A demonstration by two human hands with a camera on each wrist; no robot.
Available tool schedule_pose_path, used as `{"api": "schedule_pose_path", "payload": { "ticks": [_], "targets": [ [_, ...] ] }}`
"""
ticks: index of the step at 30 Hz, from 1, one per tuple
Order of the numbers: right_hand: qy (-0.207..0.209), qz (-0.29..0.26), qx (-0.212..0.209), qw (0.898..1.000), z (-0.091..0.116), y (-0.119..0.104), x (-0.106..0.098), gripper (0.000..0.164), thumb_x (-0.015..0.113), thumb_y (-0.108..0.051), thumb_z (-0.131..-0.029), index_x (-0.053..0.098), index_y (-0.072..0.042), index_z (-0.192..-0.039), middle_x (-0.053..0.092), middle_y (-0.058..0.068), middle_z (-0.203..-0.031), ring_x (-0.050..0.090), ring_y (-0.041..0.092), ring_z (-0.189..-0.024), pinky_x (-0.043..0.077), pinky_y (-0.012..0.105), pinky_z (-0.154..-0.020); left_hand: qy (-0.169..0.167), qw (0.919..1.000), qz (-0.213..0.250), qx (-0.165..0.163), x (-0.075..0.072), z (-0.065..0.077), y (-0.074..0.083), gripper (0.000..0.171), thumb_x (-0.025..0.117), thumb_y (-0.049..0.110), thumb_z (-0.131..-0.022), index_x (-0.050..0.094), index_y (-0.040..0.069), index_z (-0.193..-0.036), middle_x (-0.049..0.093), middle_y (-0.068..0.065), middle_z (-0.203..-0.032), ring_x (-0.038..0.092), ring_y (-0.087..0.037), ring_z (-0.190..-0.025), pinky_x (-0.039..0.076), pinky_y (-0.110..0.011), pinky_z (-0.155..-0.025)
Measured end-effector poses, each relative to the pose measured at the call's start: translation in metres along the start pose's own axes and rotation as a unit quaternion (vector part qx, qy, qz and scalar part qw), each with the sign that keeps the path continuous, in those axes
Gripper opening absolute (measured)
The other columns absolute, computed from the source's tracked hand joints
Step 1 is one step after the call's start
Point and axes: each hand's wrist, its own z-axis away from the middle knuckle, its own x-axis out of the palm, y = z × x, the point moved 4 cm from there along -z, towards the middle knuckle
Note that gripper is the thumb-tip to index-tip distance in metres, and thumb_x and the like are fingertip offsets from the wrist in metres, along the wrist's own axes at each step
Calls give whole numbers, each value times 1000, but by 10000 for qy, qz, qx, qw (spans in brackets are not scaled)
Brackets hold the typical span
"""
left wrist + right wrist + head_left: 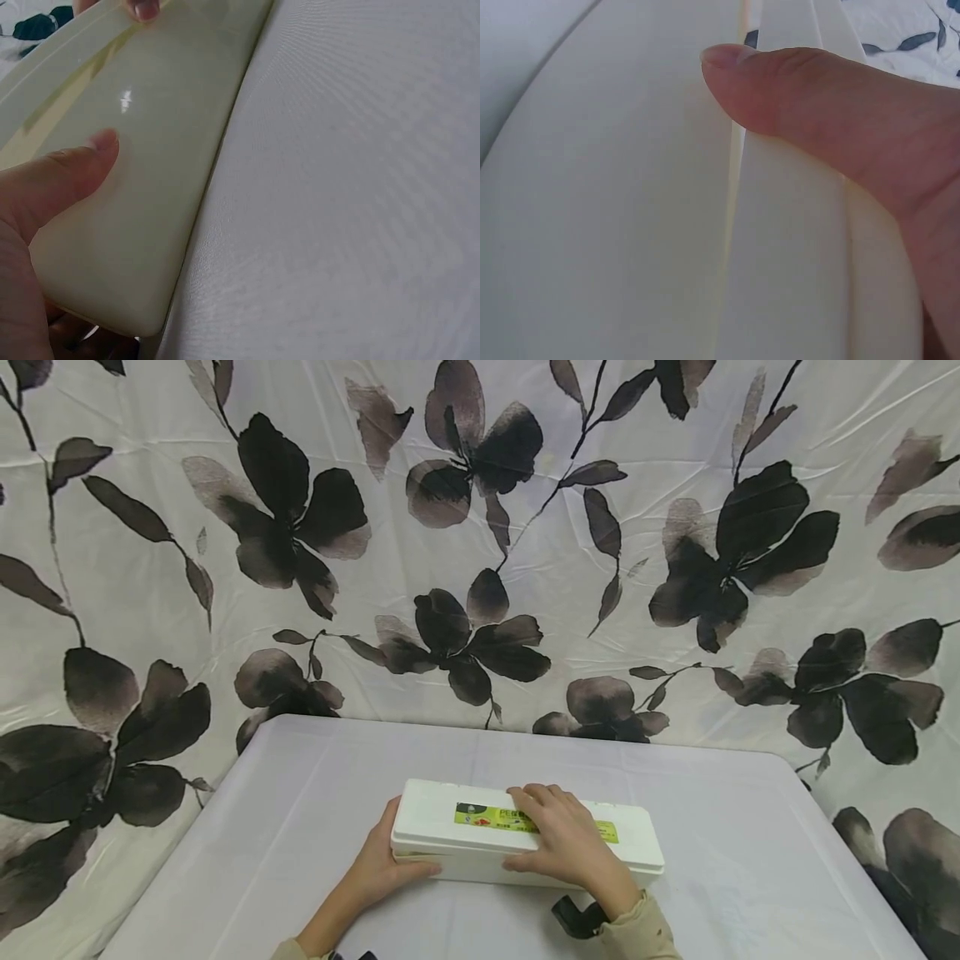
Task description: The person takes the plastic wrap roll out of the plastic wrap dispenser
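Note:
A long white plastic cling film box lies lengthwise on the table. Its lid, with a green-and-yellow label marked "PE", sits slightly raised, with a narrow gap along the front seam. My left hand grips the box's left end, thumb on the front wall and the other fingers round the end, partly hidden. Across the lid's right half my right hand spreads its fingers, covering part of the label. In the right wrist view, the right thumb lies over the seam between lid and front wall.
A white cloth covers the table. Behind it hangs a white curtain with dark flowers. A black strap piece shows at my right wrist, close to the box's front side.

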Motion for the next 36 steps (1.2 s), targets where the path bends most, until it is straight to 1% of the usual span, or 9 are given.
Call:
{"api": "schedule_pose_path", "payload": {
  "ticks": [3, 9, 14, 18, 21, 27, 30, 32, 36],
  "targets": [
    [-31, -22, 72, 10000, 0, 1, 0, 93, 85, -56, -65, 55, -11, -141, 60, 10, -129, 56, 28, -115, 45, 48, -97, -1, 10000, -17, -14, 0, 0, 0, 108, 95, 19, -59, 34, 12, -148, 59, -3, -134, 61, -22, -115, 47, -39, -96],
    [-81, -134, 290, 9995, -1, 1, 0, 96, 87, -55, -63, 55, -4, -137, 61, 12, -130, 57, 28, -119, 46, 48, -97, 11, 10000, -43, -52, 0, 0, 0, 107, 95, 20, -59, 34, 12, -147, 60, -4, -133, 61, -22, -114, 46, -39, -96],
    [29, -280, 255, 9993, -2, 1, -1, 88, 89, -50, -62, 60, -4, -131, 64, 9, -127, 58, 27, -116, 48, 47, -94, -23, 10000, 18, -36, 0, -1, 0, 106, 95, 20, -60, 35, 13, -147, 60, -3, -132, 61, -20, -113, 46, -37, -96],
    [52, -479, 264, 9985, -1, 2, -5, 85, 89, -47, -63, 60, -6, -132, 63, 9, -129, 58, 27, -118, 47, 48, -95, -67, 10000, -1, 28, -1, 0, -1, 105, 95, 20, -60, 35, 14, -147, 61, 0, -129, 60, -18, -113, 45, -38, -98],
    [107, -588, 258, 9979, 0, 2, -8, 84, 89, -46, -63, 61, -7, -132, 63, 8, -129, 58, 26, -117, 47, 48, -94, -108, 9998, -34, 183, -1, 0, 0, 104, 94, 20, -62, 34, 12, -147, 62, -1, -128, 59, -18, -112, 44, -38, -98],
    [234, -459, 127, 9986, 0, 0, -12, 82, 88, -46, -63, 62, -8, -131, 65, 9, -127, 59, 26, -115, 49, 48, -91, -154, 9993, 40, 334, -2, 1, 1, 102, 92, 17, -64, 34, 11, -147, 62, -3, -126, 59, -18, -111, 45, -34, -96],
    [304, -404, 116, 9987, 0, -1, -14, 81, 88, -44, -62, 62, -8, -130, 64, 11, -128, 60, 27, -115, 48, 49, -92, -161, 9994, 34, 312, -2, 2, 1, 102, 92, 18, -64, 34, 11, -147, 62, -2, -125, 59, -18, -112, 44, -35, -97],
    [374, -311, 110, 9988, 0, -2, -16, 81, 88, -44, -61, 63, -8, -130, 64, 11, -128, 59, 28, -116, 48, 49, -93, -139, 9996, 15, 225, -2, 2, 1, 103, 93, 18, -63, 34, 12, -147, 62, 0, -126, 59, -17, -113, 44, -35, -98],
    [555, -115, -2, 9984, 2, -5, -22, 84, 89, -44, -59, 62, -7, -130, 64, 13, -128, 59, 29, -116, 47, 49, -94, -124, 9998, -52, 167, -2, 2, 2, 104, 92, 19, -63, 33, 11, -148, 60, -1, -130, 58, -19, -114, 44, -39, -98]
  ]
}}
